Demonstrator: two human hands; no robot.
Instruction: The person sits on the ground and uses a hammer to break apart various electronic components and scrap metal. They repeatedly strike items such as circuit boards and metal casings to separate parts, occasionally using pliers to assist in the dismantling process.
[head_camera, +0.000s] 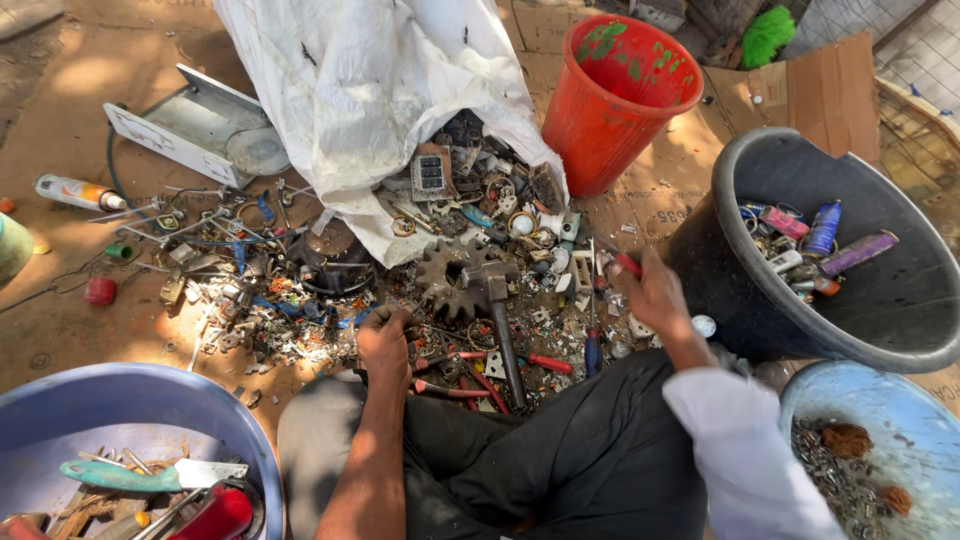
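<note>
My left hand (385, 338) is closed among small metal scrap on the ground in front of my knees; what it grips is too small to tell. My right hand (655, 292) is raised a little and closed on a thin red-tipped piece (627, 264). Between the hands lie a hammer (497, 305) with a dark handle, a rusty toothed gear (447, 282), red-handled pliers (490, 360) and a blue-handled screwdriver (593, 345). A heap of mixed scrap (260, 275) spreads to the left of the hands.
A white sack (370, 90) spills scrap at the top centre. A red bucket (620, 95) stands behind. A black tub (900, 310) holding small items is at right, a blue basin (910, 420) at lower right, another blue basin (130, 400) with tools at lower left.
</note>
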